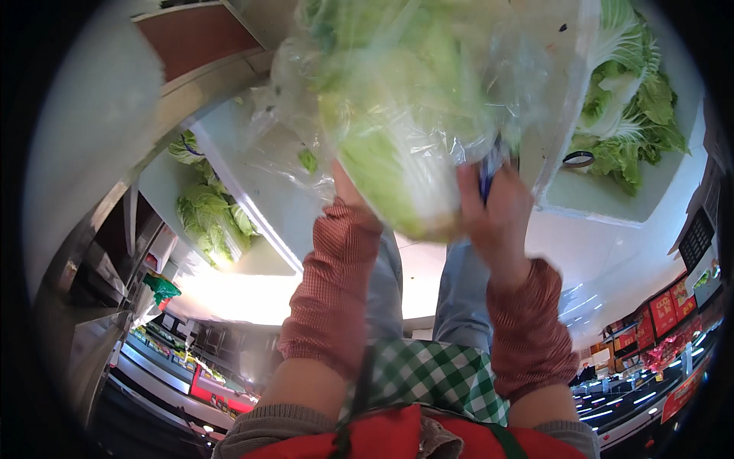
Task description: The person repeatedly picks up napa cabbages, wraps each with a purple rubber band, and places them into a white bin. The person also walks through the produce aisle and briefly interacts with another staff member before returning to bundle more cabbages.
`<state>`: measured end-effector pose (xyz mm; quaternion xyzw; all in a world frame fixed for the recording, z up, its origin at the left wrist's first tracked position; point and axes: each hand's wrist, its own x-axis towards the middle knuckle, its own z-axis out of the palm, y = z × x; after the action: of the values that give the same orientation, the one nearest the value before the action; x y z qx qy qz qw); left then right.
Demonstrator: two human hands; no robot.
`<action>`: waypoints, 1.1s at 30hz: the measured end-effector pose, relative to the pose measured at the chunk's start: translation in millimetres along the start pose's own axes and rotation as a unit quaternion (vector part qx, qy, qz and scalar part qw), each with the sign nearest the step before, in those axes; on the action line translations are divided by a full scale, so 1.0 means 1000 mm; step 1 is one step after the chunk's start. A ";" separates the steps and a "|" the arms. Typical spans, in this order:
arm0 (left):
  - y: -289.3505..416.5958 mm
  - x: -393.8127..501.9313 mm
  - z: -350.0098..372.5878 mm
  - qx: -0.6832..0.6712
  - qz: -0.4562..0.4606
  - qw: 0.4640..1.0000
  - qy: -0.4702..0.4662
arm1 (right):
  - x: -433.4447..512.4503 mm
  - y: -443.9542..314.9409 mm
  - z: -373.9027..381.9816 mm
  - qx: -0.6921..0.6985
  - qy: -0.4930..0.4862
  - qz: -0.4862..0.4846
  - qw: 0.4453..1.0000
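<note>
A large napa cabbage (395, 149) in a clear plastic bag is held up before me, blurred, its pale cut base toward me. My left hand (347, 186) supports it from the left side, with most of the fingers hidden behind it. My right hand (504, 203) is at the right of the base. Between its fingers it grips a thin dark-blue tool (487, 172), too blurred to name exactly. Loose clear plastic (287, 149) lies around the cabbage, with a scrap of green leaf (308, 160) on it.
A white foam box (608, 212) at right holds napa cabbage leaves (631, 109) and a dark-rimmed ring (578, 159). More napa cabbages (212, 221) sit in another white box (269, 252) at left. A metal-edged counter (172, 109) curves along the left. Store shelves (166, 361) stand beyond.
</note>
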<state>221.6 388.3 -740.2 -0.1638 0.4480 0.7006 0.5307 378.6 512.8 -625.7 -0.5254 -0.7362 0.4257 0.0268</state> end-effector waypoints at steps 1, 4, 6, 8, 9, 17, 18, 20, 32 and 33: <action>0.000 -0.015 0.006 0.000 -0.013 1.000 0.006 | -0.018 -0.013 -0.009 -0.019 0.023 0.003 1.000; -0.004 -0.064 0.020 0.002 -0.054 0.998 0.031 | -0.067 -0.051 -0.043 -0.120 0.024 -0.067 0.990; -0.004 -0.103 0.029 0.001 -0.077 0.996 0.047 | -0.099 -0.076 -0.072 -0.118 -0.028 -0.056 0.991; 0.004 -0.146 0.040 0.003 -0.099 0.993 0.060 | -0.130 -0.101 -0.097 -0.131 -0.057 -0.057 0.988; 0.008 -0.164 0.047 0.002 -0.107 0.992 0.062 | -0.145 -0.112 -0.109 -0.119 -0.067 -0.055 0.989; 0.091 -0.257 0.137 0.030 -0.093 0.995 -0.009 | -0.250 -0.158 -0.234 0.177 0.103 0.030 0.978; 0.101 -0.265 0.154 0.035 -0.088 0.995 -0.026 | -0.258 -0.158 -0.246 0.249 0.109 0.096 0.958; 0.121 -0.275 0.194 0.041 -0.074 0.994 -0.066 | -0.263 -0.156 -0.256 0.370 0.034 0.189 0.909; 0.208 -0.356 0.469 0.084 -0.011 0.943 -0.322 | -0.289 -0.229 -0.438 0.411 0.021 -0.195 0.890; 0.215 -0.364 0.484 0.088 -0.007 0.938 -0.334 | -0.291 -0.235 -0.458 0.449 0.021 -0.209 0.869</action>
<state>288.5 551.7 -121.8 0.1241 0.3036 0.6690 0.6670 554.8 535.4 -62.2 -0.2996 -0.5576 0.6834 0.3638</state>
